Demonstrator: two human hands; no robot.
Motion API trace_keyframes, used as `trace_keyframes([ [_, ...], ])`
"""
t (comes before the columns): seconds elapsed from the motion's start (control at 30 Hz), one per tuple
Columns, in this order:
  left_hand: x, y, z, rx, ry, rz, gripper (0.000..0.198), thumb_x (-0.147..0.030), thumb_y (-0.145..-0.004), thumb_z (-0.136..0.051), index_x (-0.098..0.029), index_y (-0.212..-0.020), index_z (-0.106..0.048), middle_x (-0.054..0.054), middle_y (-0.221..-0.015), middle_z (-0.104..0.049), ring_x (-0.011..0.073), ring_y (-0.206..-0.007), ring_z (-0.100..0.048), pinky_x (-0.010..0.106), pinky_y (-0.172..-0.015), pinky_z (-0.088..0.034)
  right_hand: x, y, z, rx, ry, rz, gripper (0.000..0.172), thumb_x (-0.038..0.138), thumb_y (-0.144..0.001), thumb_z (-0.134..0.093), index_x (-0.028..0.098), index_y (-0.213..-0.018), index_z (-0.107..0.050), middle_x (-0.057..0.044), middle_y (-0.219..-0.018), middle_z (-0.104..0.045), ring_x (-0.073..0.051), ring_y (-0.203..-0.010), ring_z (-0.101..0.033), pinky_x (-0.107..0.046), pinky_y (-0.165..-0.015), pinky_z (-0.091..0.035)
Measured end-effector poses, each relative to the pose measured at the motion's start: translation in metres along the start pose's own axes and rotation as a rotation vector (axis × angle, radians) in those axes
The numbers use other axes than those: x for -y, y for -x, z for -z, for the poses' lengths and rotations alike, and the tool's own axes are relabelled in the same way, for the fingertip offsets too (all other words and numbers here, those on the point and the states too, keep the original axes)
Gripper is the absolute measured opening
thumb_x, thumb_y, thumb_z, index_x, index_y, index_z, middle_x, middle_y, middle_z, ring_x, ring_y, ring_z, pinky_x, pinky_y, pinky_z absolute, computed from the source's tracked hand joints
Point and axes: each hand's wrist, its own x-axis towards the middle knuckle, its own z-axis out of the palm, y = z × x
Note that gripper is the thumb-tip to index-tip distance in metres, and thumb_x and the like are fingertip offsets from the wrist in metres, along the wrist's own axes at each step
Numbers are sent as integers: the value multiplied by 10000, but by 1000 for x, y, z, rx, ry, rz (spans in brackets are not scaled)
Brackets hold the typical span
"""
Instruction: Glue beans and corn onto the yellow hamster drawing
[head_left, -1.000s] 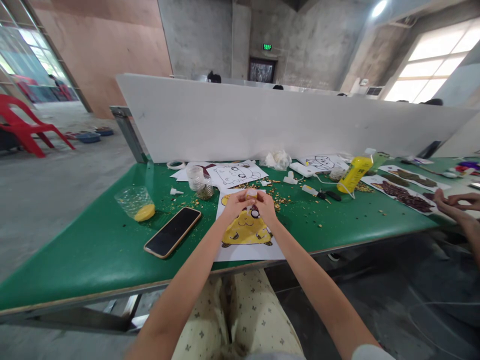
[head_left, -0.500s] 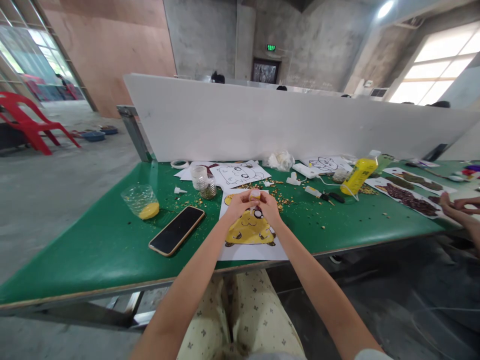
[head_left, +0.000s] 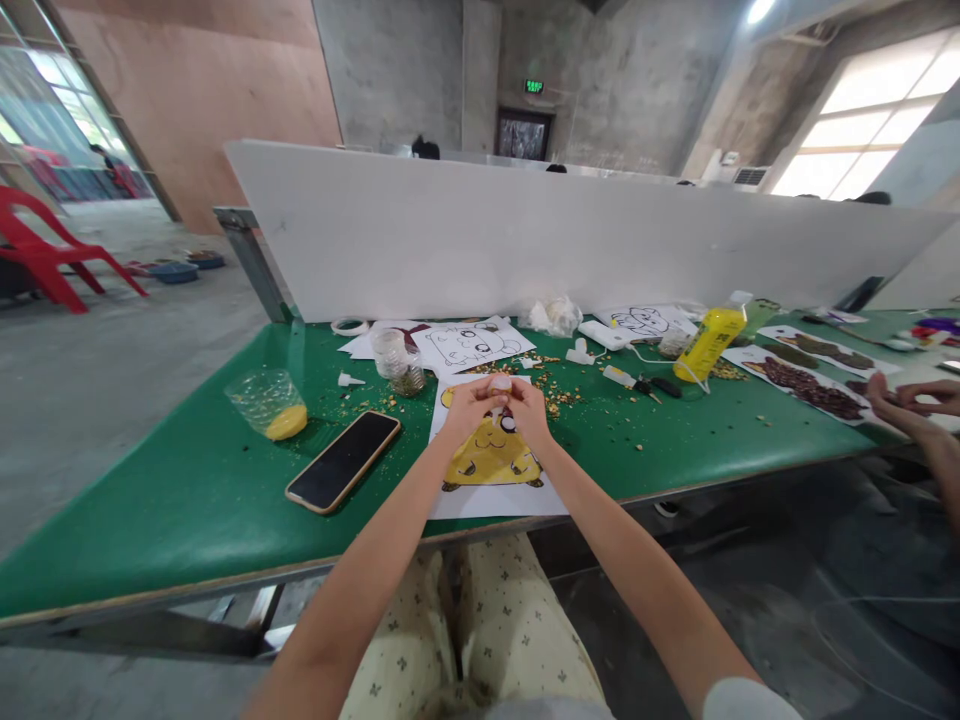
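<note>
A yellow hamster picture on white paper (head_left: 491, 503) lies at the front of the green table. Over its upper part, my left hand (head_left: 471, 406) and my right hand (head_left: 527, 405) come together, fingers closed around a small whitish bottle (head_left: 500, 383). The bottle's lower end points down toward the picture near the drawn eye. Its exact shape is partly hidden by my fingers. To the left lies a black phone (head_left: 345, 462) with a tan edge. Loose yellow and brown grains (head_left: 559, 392) are scattered beside my right hand.
A tilted clear cup (head_left: 259, 398) holds yellow material. Behind are clear jars (head_left: 401, 365), an outline drawing (head_left: 469, 342) and a crumpled bag (head_left: 553, 316). Rightward are a glue gun (head_left: 606, 335), a yellow bottle (head_left: 711, 343), a seed picture (head_left: 810, 385) and another person's hands (head_left: 900, 405).
The whole view has shifted slightly, so the table's things appear a little further left. Both my hands stay around the bottle above the picture.
</note>
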Motion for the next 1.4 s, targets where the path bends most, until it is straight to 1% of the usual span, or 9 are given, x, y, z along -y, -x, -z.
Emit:
trace_keyframes([
  [0.17, -2, -2, 0, 15, -32, -10, 420, -339, -622, -713, -118, -973, -646, 20, -724, -627, 134, -626, -532, 249, -590, -425, 1, 1, -1, -9, -31, -19, 166, 278, -638, -539, 190, -757, -614, 23, -630, -568, -121, -560, -465, -236, -522, -398],
  [0.33, -4, -4, 0, 60, -80, -40, 490, -339, -654, -696, -148, -1095, -598, 43, -885, -645, 158, -754, -569, 269, -701, -459, 4, -1, 0, -47, -95, -31, 202, 376, -674, -586, 190, -747, -553, 19, -673, -557, -113, -584, -482, -234, -540, -412],
  [0.43, -1, -3, 0, 58, -130, -51, 475, -301, -608, -734, -153, -1044, -616, 62, -950, -635, 181, -827, -570, 287, -744, -461, 3, -3, 1, -79, -121, -47, 260, 410, -671, -610, 197, -676, -460, 44, -618, -485, -91, -536, -435, -216, -492, -380],
  [0.57, 2, -1, 2, -5, -214, -67, 350, -283, -600, -737, -146, -907, -639, 54, -870, -617, 169, -757, -551, 293, -722, -448, 0, -4, 2, -76, -132, -63, 353, 422, -646, -653, 206, -618, -374, 70, -564, -393, -76, -503, -373, -202, -464, -344],
  [0.73, -1, -2, 5, -7, -250, -34, 303, -297, -650, -692, -126, -895, -639, 0, -675, -551, 133, -608, -496, 271, -611, -417, 3, -5, 3, -28, -170, -65, 306, 452, -680, -620, 204, -687, -441, 56, -628, -439, -82, -538, -405, -205, -493, -373],
  [0.87, -3, -1, 6, -3, -248, 4, 367, -315, -669, -674, -129, -981, -621, 3, -693, -560, 129, -616, -500, 264, -603, -415, 7, -5, 6, -2, -200, -69, 282, 428, -667, -636, 204, -716, -471, 46, -669, -470, -83, -564, -431, -204, -513, -384],
  [1.13, 0, 0, 8, -50, -296, 4, 270, -339, -644, -693, -146, -793, -575, -28, -640, -488, 108, -581, -434, 232, -546, -346, 9, -1, 7, 117, -220, -149, 290, 431, -679, -608, 214, -660, -417, 62, -567, -429, -100, -513, -431, -236, -505, -394],
  [1.27, 4, -2, 9, -81, -312, -5, 268, -302, -619, -711, -159, -719, -508, -56, -597, -410, 91, -548, -380, 222, -519, -304, 8, -1, 6, 139, -217, -142, 262, 382, -644, -637, 212, -658, -438, 68, -567, -417, -93, -512, -413, -228, -498, -368],
  [1.4, 3, -1, 7, -78, -306, -9, 272, -296, -607, -714, -163, -690, -493, -57, -593, -418, 90, -547, -385, 220, -524, -316, 10, 0, 8, 158, -214, -128, 249, 363, -639, -638, 209, -661, -443, 67, -566, -417, -86, -503, -401, -219, -481, -344],
])
